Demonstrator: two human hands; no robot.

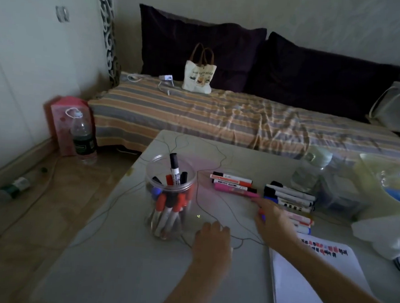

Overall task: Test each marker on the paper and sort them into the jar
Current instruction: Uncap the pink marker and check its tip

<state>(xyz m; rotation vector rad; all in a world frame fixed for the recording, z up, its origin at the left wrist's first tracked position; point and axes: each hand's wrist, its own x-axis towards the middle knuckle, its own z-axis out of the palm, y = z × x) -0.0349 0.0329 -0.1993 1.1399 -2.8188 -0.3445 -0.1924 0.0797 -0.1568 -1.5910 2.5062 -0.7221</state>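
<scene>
We see the picture dim and a little blurred, so small details are hard to read. Our right hand [269, 219] reaches over the loose markers [288, 197] lying in groups on the table [116, 252]; its fingers cover the ends of the nearest ones, a blue tip shows under them, and we cannot tell if the hand grips a marker or only touches it. Our left hand [212, 237] rests on the table just near and right of the jar [168, 196], fingers bent down and holding nothing that we can see. The clear jar stands left of the loose markers and is already full of markers, one black-capped one standing higher than the others. The paper [315, 277], with red and black test marks on its far edge, lies at the near right and is cut off by the frame. At the far right, plastic containers [385, 188] and a bottle [311, 168] crowd the table edge. The near-left part of the table is bare surface, with thin wires [110, 206] crossing it.
</scene>
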